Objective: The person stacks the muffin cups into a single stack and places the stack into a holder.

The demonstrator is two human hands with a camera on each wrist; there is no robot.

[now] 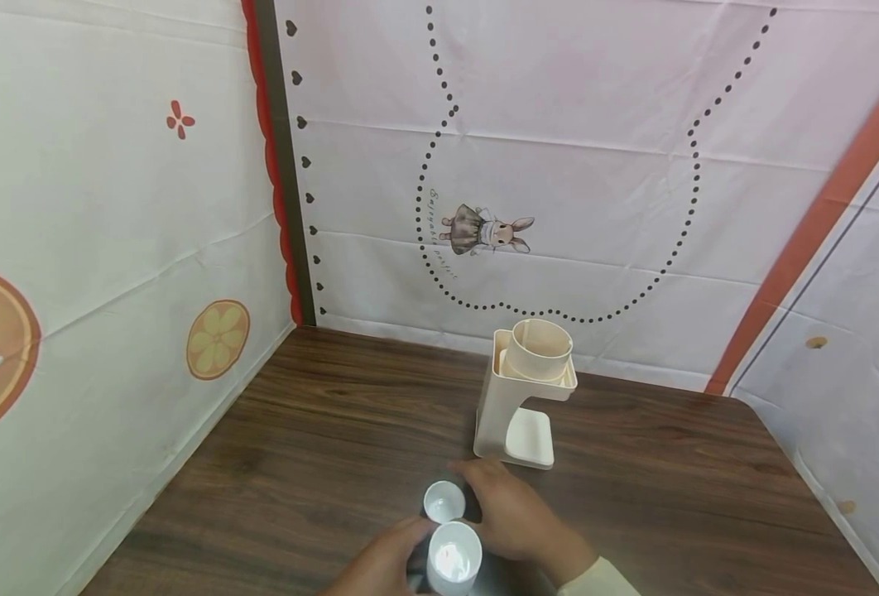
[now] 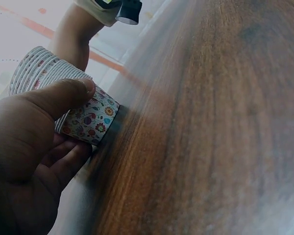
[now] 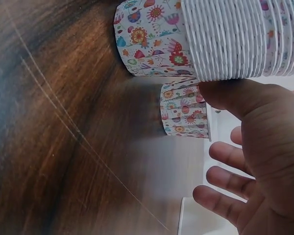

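A stack of flower-printed paper baking cups [image 2: 95, 117] stands near the front of the table, its white rims nested closely. My left hand [image 1: 387, 559] grips the stack, thumb on the near side and fingers curled underneath in the left wrist view. Just beyond the stack, a single printed cup [image 3: 188, 110] sits upright on the wood, with its open mouth facing up in the head view. My right hand [image 1: 510, 509] reaches around the single cup's right side, fingers spread. Its thumb [image 3: 225, 95] lies right at the stack's rims, between stack and cup.
Behind the cups stands a cream-coloured stand [image 1: 495, 414] with a round tube [image 1: 540, 352] on top and a flat foot. The dark wooden table [image 1: 320, 430] is bordered by printed cloth walls [image 1: 365, 165] at the back and both sides.
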